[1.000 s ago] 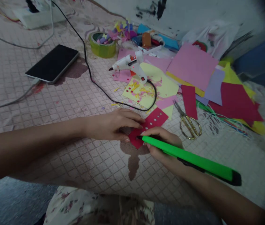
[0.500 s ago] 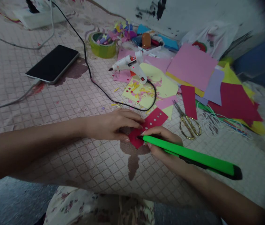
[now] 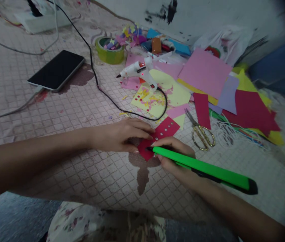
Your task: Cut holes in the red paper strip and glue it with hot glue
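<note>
A red paper strip [image 3: 166, 129] with a row of small holes lies slantwise on the cloth before me. My left hand [image 3: 126, 134] steadies its left edge, fingers bent over it and thumb at the lower corner. My right hand [image 3: 174, 151] grips a green utility knife [image 3: 203, 166] like a pen, its handle slanting down to the right. The knife's dark tip meets the strip near its lower end, beside my left thumb. Parts of the strip are hidden under my fingers.
Gold-handled scissors [image 3: 203, 136] lie right of my hands, beside white string [image 3: 227, 134]. Beyond sit a white glue gun [image 3: 142, 72] with a black cord, paper sheets [image 3: 205, 74], and a tape roll [image 3: 109, 53]. A phone [image 3: 56, 70] on a cable lies left.
Both hands, the strip and the knife keep nearly the same places. The whole view has shifted very slightly.
</note>
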Demonstrator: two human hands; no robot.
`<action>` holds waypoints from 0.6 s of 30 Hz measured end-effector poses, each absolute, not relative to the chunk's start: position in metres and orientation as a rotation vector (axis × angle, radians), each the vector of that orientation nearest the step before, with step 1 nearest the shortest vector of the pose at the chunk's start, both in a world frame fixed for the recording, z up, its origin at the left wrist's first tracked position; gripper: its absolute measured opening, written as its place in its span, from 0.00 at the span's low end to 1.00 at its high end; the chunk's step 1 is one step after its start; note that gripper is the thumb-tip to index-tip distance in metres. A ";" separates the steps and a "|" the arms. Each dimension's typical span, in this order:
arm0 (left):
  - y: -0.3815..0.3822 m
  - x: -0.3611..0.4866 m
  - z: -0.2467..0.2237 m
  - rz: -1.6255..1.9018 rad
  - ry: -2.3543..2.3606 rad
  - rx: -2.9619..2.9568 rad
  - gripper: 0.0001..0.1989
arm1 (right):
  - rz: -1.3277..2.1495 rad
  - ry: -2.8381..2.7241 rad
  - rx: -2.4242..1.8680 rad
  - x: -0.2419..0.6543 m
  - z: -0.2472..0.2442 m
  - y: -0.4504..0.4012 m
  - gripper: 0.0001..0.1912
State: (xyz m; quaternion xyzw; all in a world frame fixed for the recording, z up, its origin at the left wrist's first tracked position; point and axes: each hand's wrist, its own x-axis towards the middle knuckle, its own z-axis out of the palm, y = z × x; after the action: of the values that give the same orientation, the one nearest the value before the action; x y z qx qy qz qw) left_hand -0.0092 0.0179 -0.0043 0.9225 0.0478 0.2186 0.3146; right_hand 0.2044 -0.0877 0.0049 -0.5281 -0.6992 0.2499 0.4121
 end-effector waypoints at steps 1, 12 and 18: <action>0.018 -0.009 -0.004 0.582 0.121 2.430 0.16 | 0.620 -1.749 -1.339 0.204 0.005 -0.088 0.09; 0.019 -0.008 -0.005 0.556 0.129 2.388 0.17 | 0.622 -1.765 -1.342 0.203 0.007 -0.088 0.10; 0.018 -0.009 -0.004 0.503 0.182 2.346 0.18 | 0.664 -1.742 -1.371 0.204 0.011 -0.088 0.09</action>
State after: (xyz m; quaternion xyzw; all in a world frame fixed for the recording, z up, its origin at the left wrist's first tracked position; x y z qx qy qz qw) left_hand -0.0092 0.0181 -0.0039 0.9099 0.0705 0.1952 0.3592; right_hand 0.2037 -0.0877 0.0109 -0.5424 -0.6893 0.2627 0.4019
